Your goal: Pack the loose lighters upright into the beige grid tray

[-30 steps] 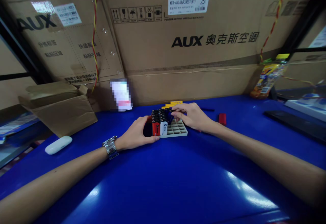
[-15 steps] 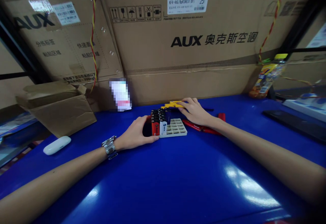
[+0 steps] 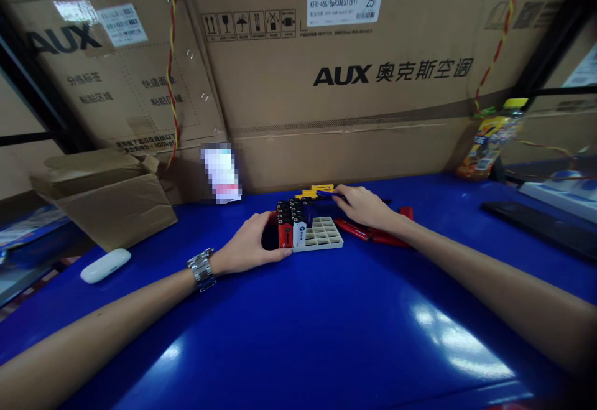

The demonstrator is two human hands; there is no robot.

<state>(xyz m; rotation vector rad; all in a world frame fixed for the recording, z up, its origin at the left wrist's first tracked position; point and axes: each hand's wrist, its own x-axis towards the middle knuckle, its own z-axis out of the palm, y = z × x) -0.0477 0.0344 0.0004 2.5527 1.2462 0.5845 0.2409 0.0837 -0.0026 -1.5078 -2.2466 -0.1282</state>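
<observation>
A white grid tray (image 3: 321,236) stands on the table, with upright lighters in its left cells: a red lighter (image 3: 285,236) and a white lighter (image 3: 299,234) in front, a dark blue one (image 3: 309,214) behind. Its right cells show no lighters. My left hand (image 3: 254,241) is closed round the tray's left end, thumb at the front corner, other fingers partly hidden behind the red lighters. Behind the tray, my right hand (image 3: 361,205) pinches a blue lighter (image 3: 328,195) near several yellow lighters (image 3: 321,188). Red lighters (image 3: 357,229) lie below my right wrist.
A large cardboard box (image 3: 373,130) walls off the back of the blue table (image 3: 289,335). A phone (image 3: 221,173) leans there. At the left are an open carton (image 3: 112,205) and a white case (image 3: 106,265); at the right, a bottle (image 3: 492,139) and a dark flat object (image 3: 541,226).
My right hand has shifted slightly right from the yellow lighters, and a blue lighter now shows in its fingers. My left hand and the tray stay in place.
</observation>
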